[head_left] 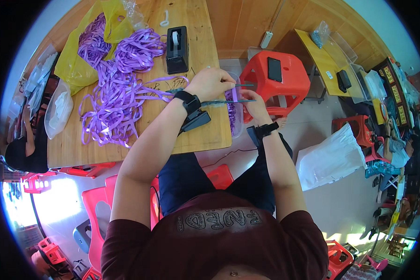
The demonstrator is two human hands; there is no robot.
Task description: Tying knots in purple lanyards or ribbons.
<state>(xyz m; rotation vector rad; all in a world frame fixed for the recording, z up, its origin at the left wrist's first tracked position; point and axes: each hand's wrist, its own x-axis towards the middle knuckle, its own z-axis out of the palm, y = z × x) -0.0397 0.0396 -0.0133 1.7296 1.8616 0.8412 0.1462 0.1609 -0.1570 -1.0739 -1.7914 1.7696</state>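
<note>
Both my hands are close together over the right edge of the wooden table [205, 142]. My left hand [211, 83] is closed in a pinch, with a thin dark rod [246, 85] sticking out past its fingertips. My right hand [255, 106] is closed just to the right, at a short stretch of purple ribbon [235, 94] between the hands. A second thin dark rod [226, 101] runs across to its fingers. Below the hands, a clear plastic bin [238, 127] holds more purple ribbon. A tangled heap of purple ribbon [114, 105] lies left of my left forearm.
A black tape dispenser [177, 51] stands beyond my left hand; a black desk tool [195, 121] lies beside my left wrist. A yellow plastic bag [74, 65] is at far left. A red stool [284, 70] carries a phone [274, 69]. A white sack [331, 158] lies right.
</note>
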